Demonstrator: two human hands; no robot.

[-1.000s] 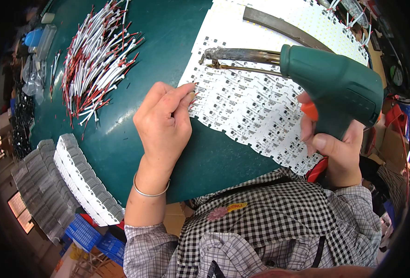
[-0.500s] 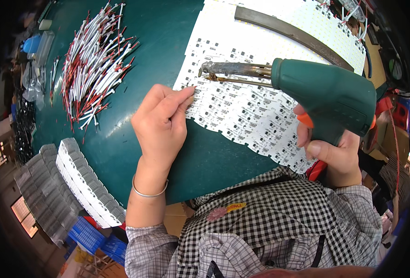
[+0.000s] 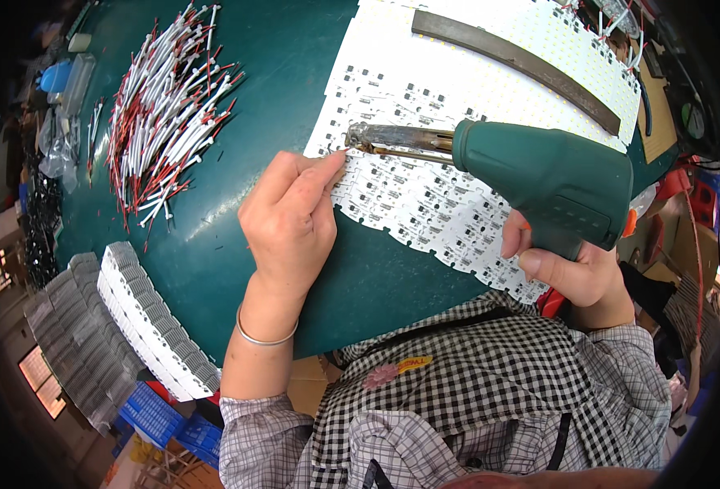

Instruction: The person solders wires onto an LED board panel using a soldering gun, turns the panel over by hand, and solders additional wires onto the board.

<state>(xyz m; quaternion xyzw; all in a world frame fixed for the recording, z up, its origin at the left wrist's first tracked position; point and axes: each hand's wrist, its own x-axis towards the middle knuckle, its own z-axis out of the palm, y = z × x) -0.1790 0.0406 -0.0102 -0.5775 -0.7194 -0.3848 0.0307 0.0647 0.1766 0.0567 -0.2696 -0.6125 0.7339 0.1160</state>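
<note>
My right hand (image 3: 576, 273) is wrapped around the handle of a green soldering gun (image 3: 547, 175). Its dark metal barrel points left, and the tip (image 3: 356, 137) sits over the left part of white circuit boards (image 3: 433, 196) dotted with small black components. Just below that tip, my left hand (image 3: 291, 216) has thumb and forefinger pinched together at the boards' left edge. Whatever lies between those fingertips is too small to make out.
Left of the boards, a heap of white and red wires (image 3: 169, 122) lies on the green table (image 3: 270, 73). A dark metal bar (image 3: 515, 65) rests across the boards at the back. Stacked board panels (image 3: 152, 326) stand at the near left, above blue crates (image 3: 152, 411).
The soldering gun has moved left and slightly down, bringing its tip nearer my left fingertips. My left hand has shifted slightly right, still pinched.
</note>
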